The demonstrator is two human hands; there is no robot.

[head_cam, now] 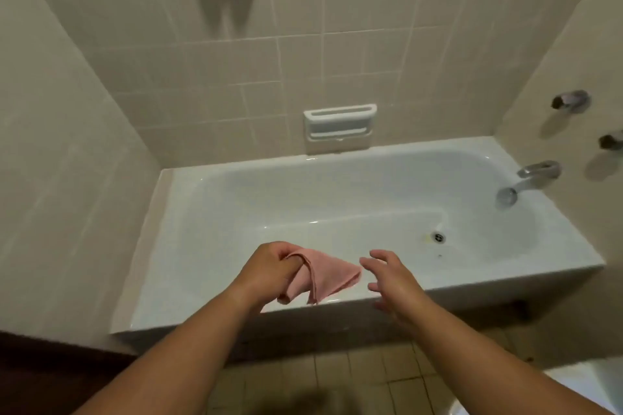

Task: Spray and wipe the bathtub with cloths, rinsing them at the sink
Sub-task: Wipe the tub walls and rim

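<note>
Cloth [323,276], pink and folded, hangs soft and light from the left hand [269,271], which grips its top edge over the near rim of the bathtub [209,310], while the right hand [387,276], fingers spread and holding nothing, is just beside the free corner, probably the best place to take it.

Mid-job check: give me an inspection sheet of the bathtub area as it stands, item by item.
Surface: white bathtub, glossy; a yellowish mark beside the drain.
Job's things: pink cloth, folded, held above the tub's front rim; no spray bottle seen.
Clutter: nothing seen.
Grippers: left hand grips the cloth; right hand open, fingers spread, beside the cloth's free corner.
Cables: nothing seen.
Surroundings: tiled walls, soap holder on the back wall, spout and two tap handles on the right wall, tiled floor.
</note>
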